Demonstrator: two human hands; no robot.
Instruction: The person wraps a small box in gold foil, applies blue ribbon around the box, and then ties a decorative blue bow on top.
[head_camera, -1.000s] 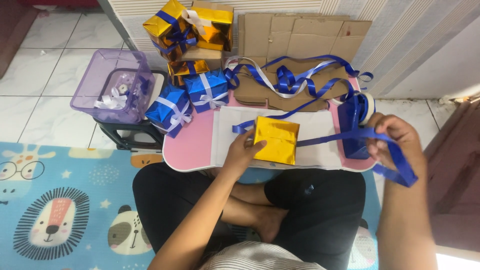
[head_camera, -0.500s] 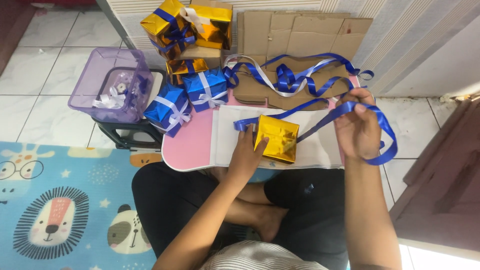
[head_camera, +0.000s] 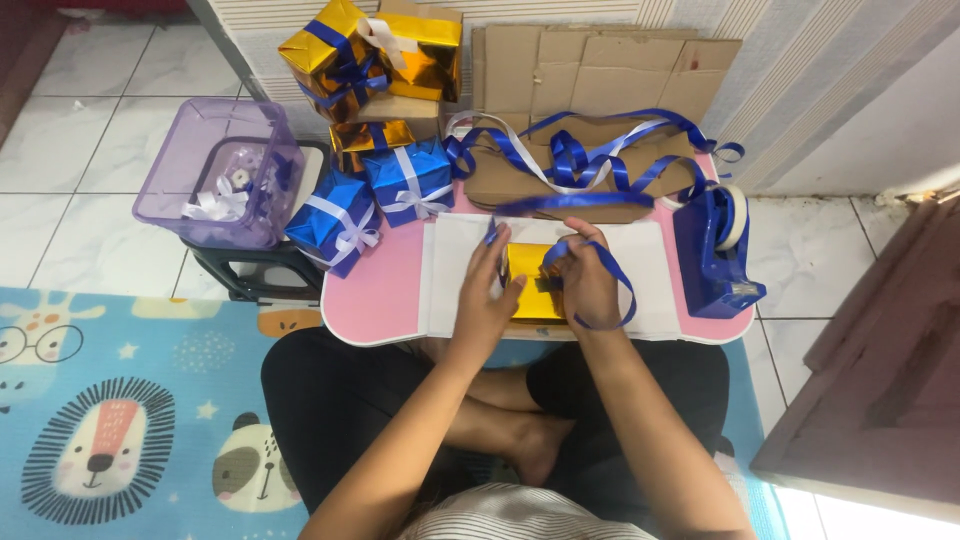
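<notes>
A small gold-wrapped box (head_camera: 533, 282) lies on a white sheet (head_camera: 652, 278) on the pink lap table (head_camera: 375, 300). My left hand (head_camera: 485, 290) presses on the box's left side, fingers over a blue ribbon end. My right hand (head_camera: 587, 280) rests on the box's right side and pinches the blue ribbon (head_camera: 612, 272), which loops out to the right of my wrist. Part of the box is hidden under both hands.
A blue tape dispenser (head_camera: 715, 250) stands at the table's right end. Loose blue and white ribbon (head_camera: 580, 160) lies over flat cardboard (head_camera: 600, 70) behind. Blue gift boxes (head_camera: 370, 205) and gold gift boxes (head_camera: 370, 50) sit to the left, by a purple plastic tub (head_camera: 215, 170) on a stool.
My right hand has swung in from the far right to the box, bringing the ribbon with it. My left hand stays on the box.
</notes>
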